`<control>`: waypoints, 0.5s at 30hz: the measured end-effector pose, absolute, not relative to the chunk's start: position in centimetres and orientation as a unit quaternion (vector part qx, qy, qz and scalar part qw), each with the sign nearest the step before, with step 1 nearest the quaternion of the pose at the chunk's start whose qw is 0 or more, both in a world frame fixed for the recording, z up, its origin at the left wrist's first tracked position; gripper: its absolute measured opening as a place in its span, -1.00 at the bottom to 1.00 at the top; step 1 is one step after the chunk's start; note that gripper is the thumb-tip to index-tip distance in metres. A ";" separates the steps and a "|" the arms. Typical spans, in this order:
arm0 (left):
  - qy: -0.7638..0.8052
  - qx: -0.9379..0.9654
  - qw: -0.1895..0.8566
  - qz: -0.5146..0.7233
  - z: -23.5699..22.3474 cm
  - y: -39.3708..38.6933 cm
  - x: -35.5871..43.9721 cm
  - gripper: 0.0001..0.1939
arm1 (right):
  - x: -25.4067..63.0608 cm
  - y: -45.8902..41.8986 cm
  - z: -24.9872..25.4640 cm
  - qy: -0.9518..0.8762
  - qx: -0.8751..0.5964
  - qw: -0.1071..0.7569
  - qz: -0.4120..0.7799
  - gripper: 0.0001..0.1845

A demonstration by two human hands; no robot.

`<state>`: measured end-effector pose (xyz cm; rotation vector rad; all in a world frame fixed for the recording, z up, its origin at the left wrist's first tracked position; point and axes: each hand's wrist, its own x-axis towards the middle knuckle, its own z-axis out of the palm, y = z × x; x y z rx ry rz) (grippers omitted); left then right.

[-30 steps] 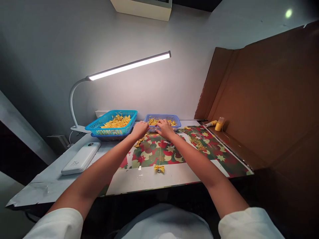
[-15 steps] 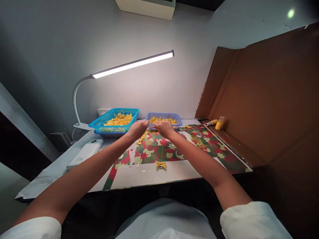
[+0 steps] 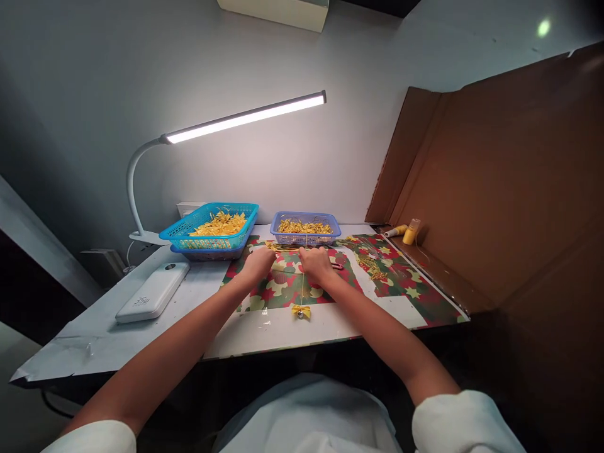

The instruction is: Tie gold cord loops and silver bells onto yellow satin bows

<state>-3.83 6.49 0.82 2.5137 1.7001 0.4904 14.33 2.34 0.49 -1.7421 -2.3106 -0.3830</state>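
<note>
A small yellow bow [image 3: 301,312] with a silver bell at its middle lies near the front of the table. From it a thin gold cord [image 3: 302,289] runs up to my right hand [image 3: 317,263], whose fingers are pinched on it; a short piece of cord sticks up above them. To the left, my left hand [image 3: 260,261] is closed, knuckles up, in front of the baskets; what its fingers hold is hidden. A pinkish tool handle [image 3: 336,266] shows beside my right hand, partly covered by it.
At the back stand a turquoise basket [image 3: 172,238] of yellow bows and a blue-violet basket [image 3: 336,228] of gold pieces. A white power bank [image 3: 153,292] lies left, below a lit lamp [image 3: 245,118]. Gold cords [image 3: 372,267] and yellow thread spools [image 3: 411,231] are at right, beside cardboard [image 3: 495,189].
My hands, close together before, have moved apart and lower, the left one going left. The bow stays near the table's front. The view has shifted slightly.
</note>
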 end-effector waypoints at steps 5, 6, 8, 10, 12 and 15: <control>0.578 0.768 0.088 0.263 -0.6 6.0 -2.6 -0.73 | 14.8 1.9 -0.5 -0.754 -0.620 0.182 -0.118 -0.69; 0.580 0.757 0.103 0.281 -0.8 5.9 -2.2 -0.73 | 14.8 1.9 -0.5 -0.747 -0.623 0.201 -0.115 -0.69; 0.584 0.738 0.131 0.311 -1.2 5.9 -1.5 -0.72 | 14.6 1.7 -0.4 -0.731 -0.629 0.241 -0.107 -0.67; 0.585 0.722 0.151 0.337 -1.5 5.8 -0.9 -0.72 | 14.3 1.7 -0.3 -0.718 -0.633 0.274 -0.093 -0.63; 0.584 0.711 0.157 0.359 -1.6 5.7 -0.4 -0.72 | 14.0 1.7 -0.3 -0.708 -0.634 0.300 -0.078 -0.63; 0.581 0.705 0.146 0.381 -1.6 5.3 -0.1 -0.72 | 13.9 1.5 -0.5 -0.705 -0.623 0.334 -0.065 -0.61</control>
